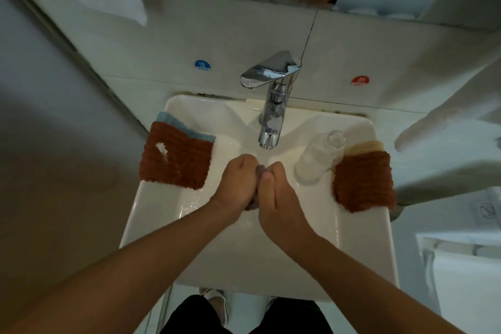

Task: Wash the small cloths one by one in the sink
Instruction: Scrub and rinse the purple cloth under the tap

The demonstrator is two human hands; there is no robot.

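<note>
Over the white sink (151, 214), just below the chrome tap (271, 106), my left hand (237, 182) and my right hand (276, 192) press together around a small purplish-grey cloth (260, 171). Only slivers of that cloth show between the fingers and under my left palm. A rust-brown cloth (176, 156) lies on the sink's left rim on top of a light blue cloth (173, 123). Another rust-brown cloth (363, 180) lies on the right rim over a pale yellow cloth (366, 146).
A clear plastic bottle (318, 157) lies tilted on the sink's right side, beside the brown cloth. Blue cold (202, 64) and red hot (360, 80) stickers mark the tiled wall. White towels hang at the upper left and at the right.
</note>
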